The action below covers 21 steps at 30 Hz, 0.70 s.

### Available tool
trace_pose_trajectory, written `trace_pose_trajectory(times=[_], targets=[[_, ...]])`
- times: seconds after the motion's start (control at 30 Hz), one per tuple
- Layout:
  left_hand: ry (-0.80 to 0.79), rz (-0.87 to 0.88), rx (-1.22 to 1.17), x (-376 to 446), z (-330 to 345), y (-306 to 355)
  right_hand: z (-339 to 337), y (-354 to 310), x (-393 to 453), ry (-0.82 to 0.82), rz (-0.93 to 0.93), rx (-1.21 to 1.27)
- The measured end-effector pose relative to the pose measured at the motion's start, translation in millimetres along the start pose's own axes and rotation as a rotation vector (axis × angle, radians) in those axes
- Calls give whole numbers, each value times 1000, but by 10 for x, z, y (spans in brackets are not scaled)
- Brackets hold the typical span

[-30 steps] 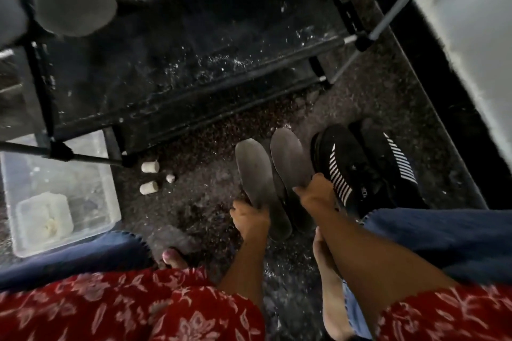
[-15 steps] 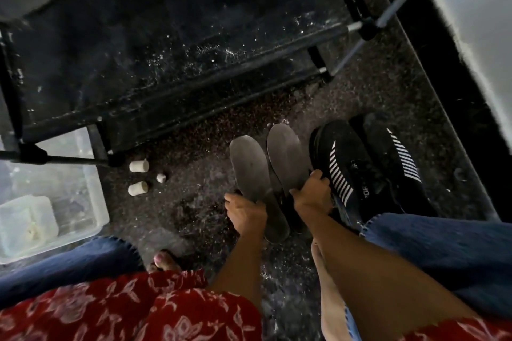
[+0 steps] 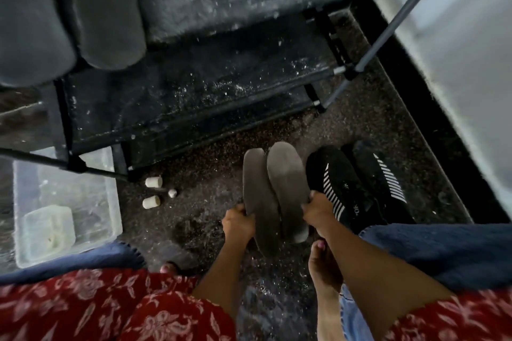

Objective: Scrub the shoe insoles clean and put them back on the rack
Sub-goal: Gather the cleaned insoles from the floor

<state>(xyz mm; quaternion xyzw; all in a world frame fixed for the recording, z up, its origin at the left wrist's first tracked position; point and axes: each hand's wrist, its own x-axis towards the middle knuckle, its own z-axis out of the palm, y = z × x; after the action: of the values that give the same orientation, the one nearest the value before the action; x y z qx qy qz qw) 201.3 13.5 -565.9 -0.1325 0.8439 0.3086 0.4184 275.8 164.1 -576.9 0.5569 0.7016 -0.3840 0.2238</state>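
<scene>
Two grey shoe insoles are being held side by side above a speckled floor (image 3: 368,130), toes pointing away from the person, the left insole (image 3: 259,196) overlapping the inner edge of the right insole (image 3: 288,188). The left hand (image 3: 238,223) is gripping the left insole along its outer edge near the heel, fingers curled under it; the right hand (image 3: 318,209) is pinching the right insole at its outer edge, thumb on top. Just to the right of the insoles, a pair of black sneakers (image 3: 357,185) with white stripes is sitting on the floor, the nearer shoe close to the right hand's knuckles. Beyond the insoles, a dark fabric-shelved shoe rack (image 3: 194,97) with metal poles is standing, its shelves flecked with pale specks. Near its front leg, three small white cylindrical caps (image 3: 153,182) are lying on the floor. Farther left, a clear plastic tub (image 3: 108,202) is holding a smaller clear container (image 3: 48,227). The person, wearing red floral fabric (image 3: 83,310), is crouching with bare feet on the floor, blue cloth (image 3: 443,252) lying at either side.
</scene>
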Motion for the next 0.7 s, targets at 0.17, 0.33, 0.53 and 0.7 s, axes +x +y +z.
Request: trace_pose_trajectory(times=[0.17, 0.33, 0.53, 0.7], targets=[[-6, 141, -30, -247, -336, 193, -278, -76, -176, -54, -58, 189], [15, 344, -64, -624, -696, 444, -646, -286, -192, -18, -174, 313], [36, 550, -212, -1079, -1114, 869, -1691, -924, -926, 142, -402, 324], [18, 673, -357, -1472, -1472, 1253, -2297, -1292, -1252, 198, -508, 402]])
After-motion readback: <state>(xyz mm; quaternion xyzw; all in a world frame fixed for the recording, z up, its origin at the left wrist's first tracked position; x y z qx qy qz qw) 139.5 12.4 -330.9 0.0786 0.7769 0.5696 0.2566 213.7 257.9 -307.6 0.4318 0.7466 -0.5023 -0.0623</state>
